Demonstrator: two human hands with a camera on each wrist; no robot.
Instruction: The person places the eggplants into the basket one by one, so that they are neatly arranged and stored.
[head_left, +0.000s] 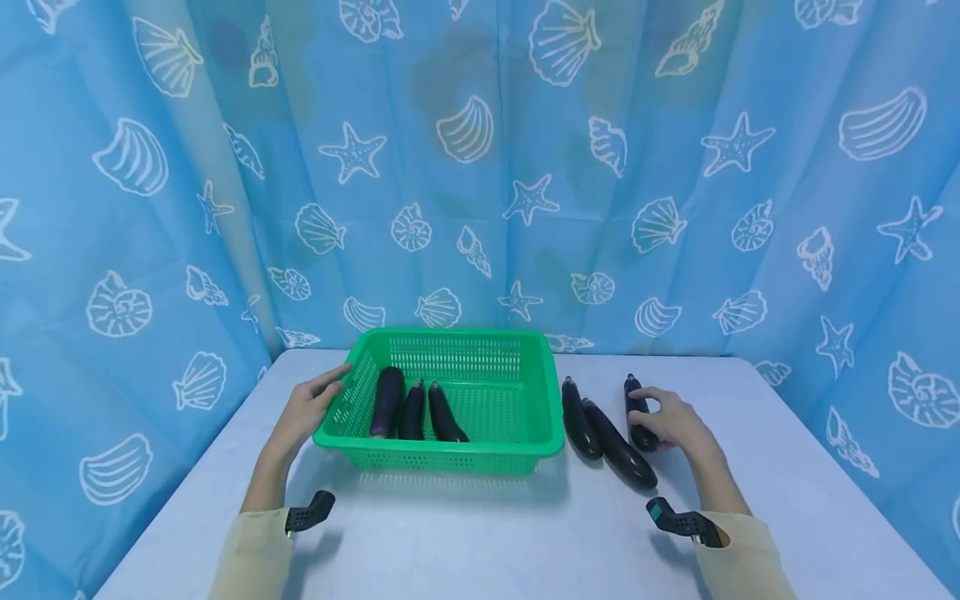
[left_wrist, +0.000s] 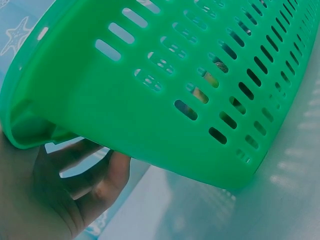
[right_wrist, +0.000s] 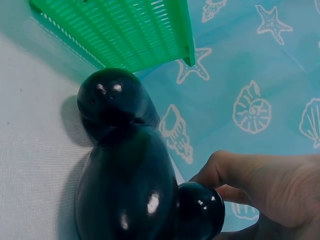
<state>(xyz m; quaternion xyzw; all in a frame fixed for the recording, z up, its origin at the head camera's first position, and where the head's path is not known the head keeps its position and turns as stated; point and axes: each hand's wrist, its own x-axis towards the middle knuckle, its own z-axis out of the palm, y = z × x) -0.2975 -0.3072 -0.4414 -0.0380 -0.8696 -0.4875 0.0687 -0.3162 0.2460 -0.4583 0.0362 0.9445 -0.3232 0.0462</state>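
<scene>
My left hand (head_left: 306,407) is at the left rim of a green plastic basket (head_left: 442,447), fingertips on the rim; in the left wrist view the thumb (left_wrist: 119,170) sits under the rim against the outer wall. Three dark purple eggplants lie inside, a thick one (head_left: 387,400) leftmost and two slimmer ones (head_left: 412,412) beside it. On the right of the table, my right hand (head_left: 675,417) holds a glossy eggplant (right_wrist: 200,210) between thumb and fingers. Left of it lie two more, a long eggplant (head_left: 618,450) and another eggplant (head_left: 579,421) nearer the basket.
A white cloth-covered table (head_left: 480,533) carries everything. Right behind its far edge hangs a blue curtain (head_left: 480,192) with white shells and starfish, which also runs along both sides. Black wrist cameras (head_left: 309,512) stick out from both sleeves.
</scene>
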